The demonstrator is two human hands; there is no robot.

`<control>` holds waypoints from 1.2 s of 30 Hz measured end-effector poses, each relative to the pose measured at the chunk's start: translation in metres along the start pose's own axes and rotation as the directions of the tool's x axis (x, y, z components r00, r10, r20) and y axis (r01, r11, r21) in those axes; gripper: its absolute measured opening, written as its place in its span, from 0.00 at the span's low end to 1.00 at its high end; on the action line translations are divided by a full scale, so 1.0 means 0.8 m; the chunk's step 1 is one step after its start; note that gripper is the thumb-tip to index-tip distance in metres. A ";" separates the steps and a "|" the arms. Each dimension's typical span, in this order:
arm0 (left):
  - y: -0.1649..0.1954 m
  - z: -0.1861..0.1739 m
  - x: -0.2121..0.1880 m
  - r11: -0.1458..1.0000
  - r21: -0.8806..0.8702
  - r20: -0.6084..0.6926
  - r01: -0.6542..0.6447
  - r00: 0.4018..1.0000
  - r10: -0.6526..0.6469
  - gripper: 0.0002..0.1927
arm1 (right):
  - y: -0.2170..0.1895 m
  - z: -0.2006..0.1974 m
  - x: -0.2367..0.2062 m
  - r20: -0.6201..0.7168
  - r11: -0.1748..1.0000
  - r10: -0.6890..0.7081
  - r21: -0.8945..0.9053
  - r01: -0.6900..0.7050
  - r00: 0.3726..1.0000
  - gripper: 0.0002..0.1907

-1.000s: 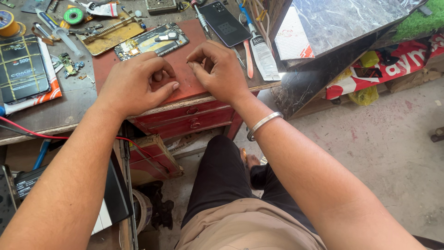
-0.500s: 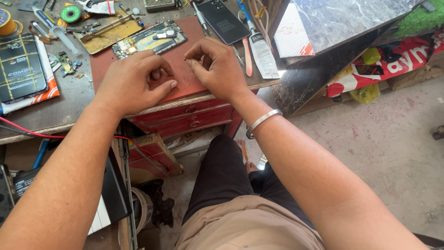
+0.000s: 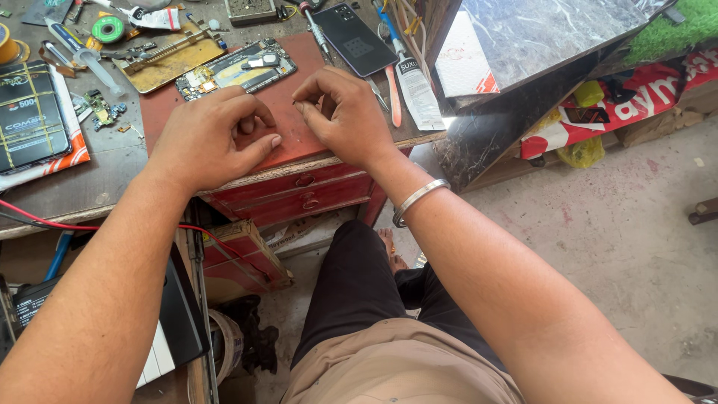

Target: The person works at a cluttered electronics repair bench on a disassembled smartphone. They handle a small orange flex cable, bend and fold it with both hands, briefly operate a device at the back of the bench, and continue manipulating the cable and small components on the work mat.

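Something tiny, hidden between curled fingers (image 3: 313, 96) of both hands above red counter (image 3: 295, 138); pinch state cannot tell. Judged light, easily dropped; fingertip hold only.

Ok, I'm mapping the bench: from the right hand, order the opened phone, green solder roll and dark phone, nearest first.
From the right hand:
1. Dark phone, just beyond it.
2. Opened phone, beyond it to its left.
3. Green solder roll, far left at the back.
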State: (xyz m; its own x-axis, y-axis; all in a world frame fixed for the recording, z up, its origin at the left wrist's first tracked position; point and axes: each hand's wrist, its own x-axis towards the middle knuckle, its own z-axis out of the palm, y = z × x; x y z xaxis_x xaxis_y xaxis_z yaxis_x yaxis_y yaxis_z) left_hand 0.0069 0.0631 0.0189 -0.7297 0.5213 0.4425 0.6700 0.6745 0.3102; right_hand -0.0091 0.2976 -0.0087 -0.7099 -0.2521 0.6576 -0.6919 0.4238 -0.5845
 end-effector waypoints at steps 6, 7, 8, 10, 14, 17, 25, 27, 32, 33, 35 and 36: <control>-0.001 0.000 0.000 1.000 0.010 0.010 0.019 1.000 -0.019 0.11 | 0.001 0.002 0.000 -0.006 1.000 0.013 0.015 -0.013 1.000 0.03; -0.002 0.001 0.000 1.000 0.006 0.009 0.015 1.000 -0.015 0.11 | 0.001 0.002 0.000 -0.007 1.000 0.012 0.013 -0.012 1.000 0.03; -0.002 0.001 -0.001 1.000 0.002 0.007 0.010 1.000 -0.010 0.11 | 0.002 0.002 0.000 -0.008 1.000 0.012 0.011 -0.011 1.000 0.04; -0.001 0.001 0.000 1.000 -0.003 0.004 0.007 1.000 -0.007 0.11 | 0.002 0.002 0.000 -0.007 1.000 0.009 0.009 -0.008 1.000 0.04; 0.000 0.000 -0.001 1.000 0.002 0.010 0.013 1.000 -0.013 0.11 | 0.001 0.002 0.000 -0.008 1.000 0.000 0.011 0.000 1.000 0.03; 0.000 -0.001 0.000 1.000 0.001 0.017 0.019 1.000 -0.019 0.11 | 0.000 0.001 0.000 -0.002 1.000 -0.012 0.016 0.013 1.000 0.03; -0.002 0.001 0.000 1.000 0.001 0.009 0.010 1.000 -0.010 0.11 | 0.001 0.002 0.001 0.000 1.000 0.008 0.002 -0.008 1.000 0.03; -0.002 0.001 0.000 1.000 0.008 0.016 0.018 1.000 -0.018 0.11 | 0.001 0.001 0.000 0.014 1.000 0.007 -0.003 -0.007 1.000 0.03; -0.001 0.002 -0.001 1.000 -0.001 0.003 0.004 1.000 -0.004 0.11 | 0.000 0.001 0.000 0.007 1.000 0.002 0.001 -0.002 1.000 0.03; -0.001 0.002 -0.001 1.000 -0.010 -0.002 0.001 1.000 -0.001 0.11 | 0.000 0.001 0.000 0.012 1.000 0.003 -0.001 -0.003 1.000 0.03; -0.002 0.003 -0.001 1.000 -0.013 -0.002 0.000 1.000 0.000 0.11 | 0.001 0.000 0.001 0.006 1.000 0.002 0.006 -0.002 1.000 0.03; -0.002 0.003 0.000 1.000 -0.016 -0.003 -0.001 1.000 0.001 0.11 | 0.001 0.000 0.001 0.004 1.000 0.001 0.009 -0.001 1.000 0.03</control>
State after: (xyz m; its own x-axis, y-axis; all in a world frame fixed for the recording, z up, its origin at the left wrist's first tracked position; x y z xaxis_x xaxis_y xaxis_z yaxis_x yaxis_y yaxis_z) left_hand 0.0055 0.0630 0.0160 -0.7288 0.5204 0.4450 0.6727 0.6657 0.3230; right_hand -0.0100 0.2977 -0.0089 -0.7112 -0.2548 0.6552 -0.6922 0.4163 -0.5896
